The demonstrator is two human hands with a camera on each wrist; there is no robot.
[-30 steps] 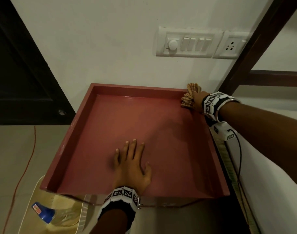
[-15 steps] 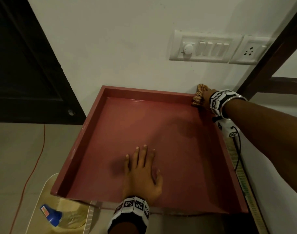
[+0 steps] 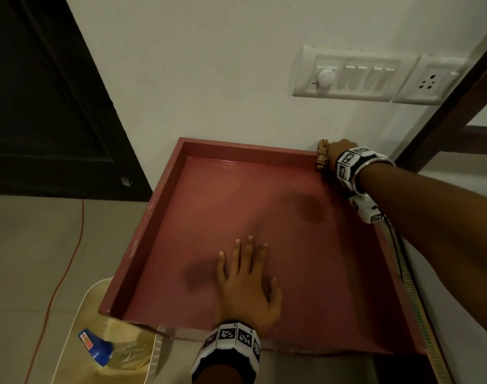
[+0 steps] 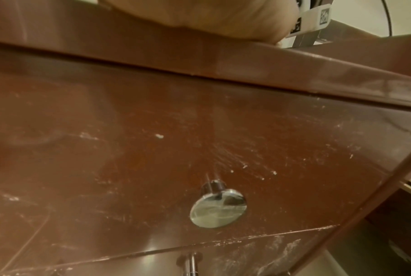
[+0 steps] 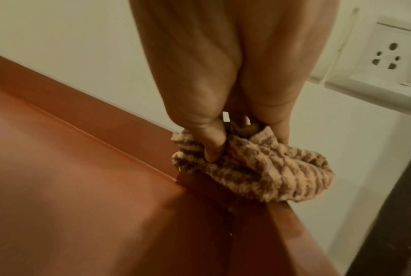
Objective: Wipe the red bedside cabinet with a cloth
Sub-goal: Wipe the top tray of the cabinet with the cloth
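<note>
The red bedside cabinet [image 3: 264, 206] has a raised rim round its flat top. My left hand [image 3: 246, 278] lies flat on the top near the front edge, fingers straight and spread. My right hand [image 3: 337, 151] grips a bunched tan checked cloth [image 3: 321, 156] at the far right corner. In the right wrist view the cloth [image 5: 265, 173] sits on top of the corner rim, with my right hand [image 5: 223, 142] pinching it from above. The left wrist view looks at the cabinet front [image 4: 152, 149], scuffed, with a round metal knob [image 4: 217, 209].
The white wall behind carries a switch panel [image 3: 350, 74] and a socket [image 3: 427, 81] above the cabinet's right corner. A dark door [image 3: 42, 101] stands at left. A cream bin [image 3: 109, 347] with a blue-capped bottle sits by the front left corner. A dark wooden frame [image 3: 444, 106] rises at right.
My right hand has carried the cloth from the inner back-right surface up onto the corner rim. The head view has shifted; my left hand stays flat in place.
</note>
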